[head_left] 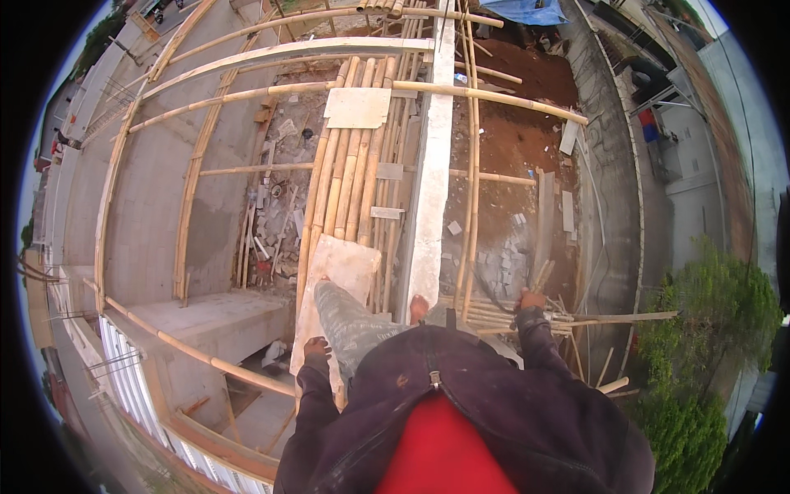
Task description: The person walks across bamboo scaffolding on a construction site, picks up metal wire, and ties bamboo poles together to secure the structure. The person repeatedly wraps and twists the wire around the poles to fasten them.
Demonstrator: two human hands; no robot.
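Observation:
My left hand hangs beside my left thigh, over a pale board. Its fingers look loosely bent and apart, with nothing visible in them. Out to the right, my right hand is closed beside a bundle of bamboo poles. A short bamboo end shows just above that hand, and a blurred dark strip runs up to it. What the fingers grip is too blurred to tell. My bare left foot rests on the board; the right foot is on the concrete beam.
Bamboo poles form a walkway ahead, with another board across them. A bamboo crossbar spans farther off. Far below lie rubble and reddish soil. A grey wall and a leafy tree stand right.

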